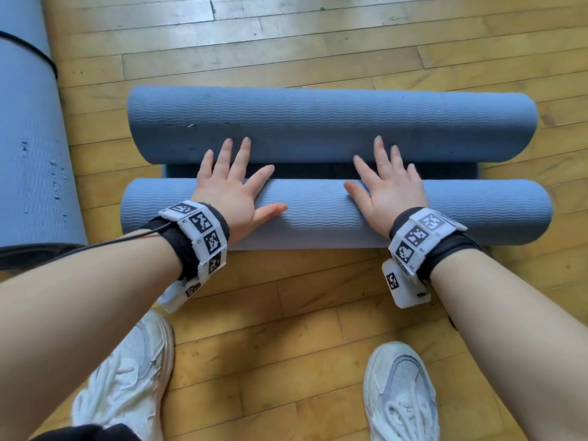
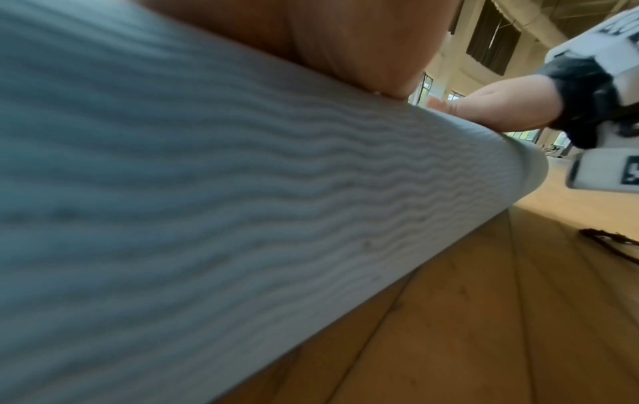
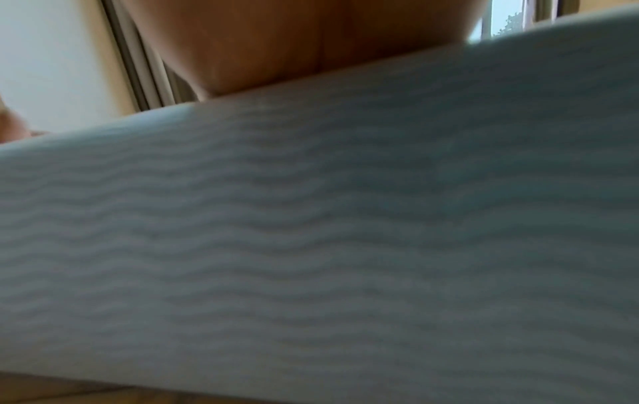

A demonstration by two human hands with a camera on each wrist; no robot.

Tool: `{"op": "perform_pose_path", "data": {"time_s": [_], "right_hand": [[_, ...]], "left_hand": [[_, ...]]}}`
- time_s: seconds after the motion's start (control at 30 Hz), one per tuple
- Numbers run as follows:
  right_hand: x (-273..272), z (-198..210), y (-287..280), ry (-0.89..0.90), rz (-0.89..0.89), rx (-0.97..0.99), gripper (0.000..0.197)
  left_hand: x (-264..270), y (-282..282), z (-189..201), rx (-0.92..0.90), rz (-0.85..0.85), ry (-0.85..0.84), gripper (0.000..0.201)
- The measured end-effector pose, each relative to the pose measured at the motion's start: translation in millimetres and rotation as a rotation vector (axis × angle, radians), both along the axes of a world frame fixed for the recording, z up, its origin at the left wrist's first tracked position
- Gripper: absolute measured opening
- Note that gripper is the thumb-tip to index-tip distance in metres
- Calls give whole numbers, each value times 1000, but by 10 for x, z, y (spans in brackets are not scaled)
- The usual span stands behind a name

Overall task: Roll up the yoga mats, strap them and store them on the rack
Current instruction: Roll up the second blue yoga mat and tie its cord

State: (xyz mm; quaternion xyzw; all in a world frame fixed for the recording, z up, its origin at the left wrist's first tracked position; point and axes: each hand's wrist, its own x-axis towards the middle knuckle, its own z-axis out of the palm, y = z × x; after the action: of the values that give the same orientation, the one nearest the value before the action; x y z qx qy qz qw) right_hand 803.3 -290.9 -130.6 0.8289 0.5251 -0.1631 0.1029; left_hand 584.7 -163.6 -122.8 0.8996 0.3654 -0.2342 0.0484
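Left hand, right hand: fingers spread flat, pressing near roll, tips touching far roll. Risk: uneven push skews roll; release lets it unwind.

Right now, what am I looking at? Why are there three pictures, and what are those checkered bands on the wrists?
No machine here: a person's two bare hands. The big picture comes from a camera on their head, looking down. The other two come from cameras on the wrists, so close that they mostly show blue mat. The checkered wristbands hold those cameras. On the wooden floor lies a blue yoga mat, rolled from both ends. The left hand and right hand press flat on the near roll, fingers straight, with no grip on it. Another mat lies at the left.
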Motion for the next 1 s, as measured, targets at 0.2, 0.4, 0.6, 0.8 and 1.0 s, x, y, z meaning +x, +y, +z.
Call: {"op": "perform_pose_path", "data": {"time_s": [0.2, 0.4, 0.6, 0.8, 1.0], "right_hand": [[-134, 13, -11, -32, 5, 53, 59], [-40, 6, 162, 5, -17, 8, 59], [89, -8, 370, 43, -33, 1, 59], [101, -12, 393, 16, -11, 67, 57], [53, -4, 349, 7, 25, 111, 60]], "left_hand": [[42, 115, -12, 2, 11, -47, 85], [76, 125, 38, 17, 73, -74, 81], [-78, 66, 124, -15, -15, 35, 102], [14, 162, 87, -66, 90, -20, 97], [118, 355, 40, -67, 109, -53, 84]]}}
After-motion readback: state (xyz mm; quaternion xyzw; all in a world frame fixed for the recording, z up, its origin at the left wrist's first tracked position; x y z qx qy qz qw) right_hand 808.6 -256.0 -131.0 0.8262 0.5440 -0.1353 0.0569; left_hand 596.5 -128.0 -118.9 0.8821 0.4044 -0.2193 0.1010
